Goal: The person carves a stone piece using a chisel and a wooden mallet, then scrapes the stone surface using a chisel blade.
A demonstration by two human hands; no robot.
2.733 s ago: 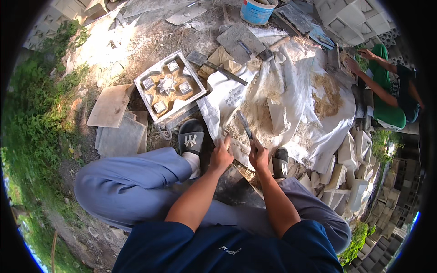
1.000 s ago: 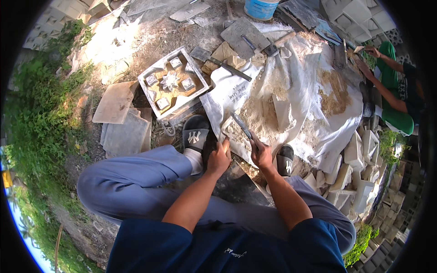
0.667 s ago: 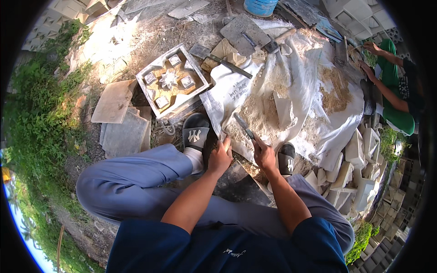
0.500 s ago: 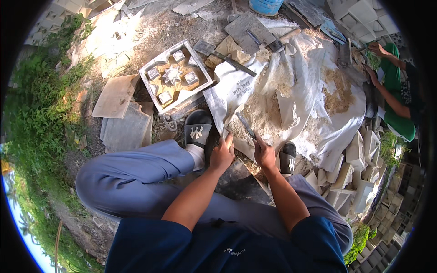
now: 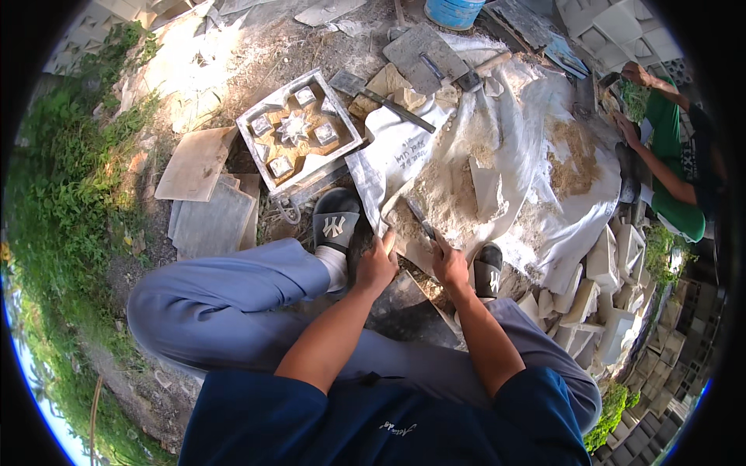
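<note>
My left hand (image 5: 376,269) is closed on the near edge of a white woven sack sheet (image 5: 398,144), which rises in a fold at its fingers. In my closed right hand (image 5: 451,266) is a narrow flat metal blade (image 5: 420,216), its far end over the sheet. Pale, crumbly powder (image 5: 451,206) lies on the sheet beyond the blade. To the left, a square mould (image 5: 359,142) holds a star-shaped block (image 5: 294,128) and several smaller blocks on a tan base. A dark board (image 5: 412,314) lies below my hands.
Flat slabs (image 5: 206,221) are stacked left of the mould. A long metal bar (image 5: 400,114), a square plate with a handle (image 5: 423,58) and a blue bucket (image 5: 454,12) lie beyond the sheet. Broken pale blocks (image 5: 579,303) pile at right. Another person's arm (image 5: 660,167) shows far right.
The blade and my right hand have shifted only slightly. My left hand keeps its grip, lowered a little. The other person's hands at the far right have moved slightly up.
</note>
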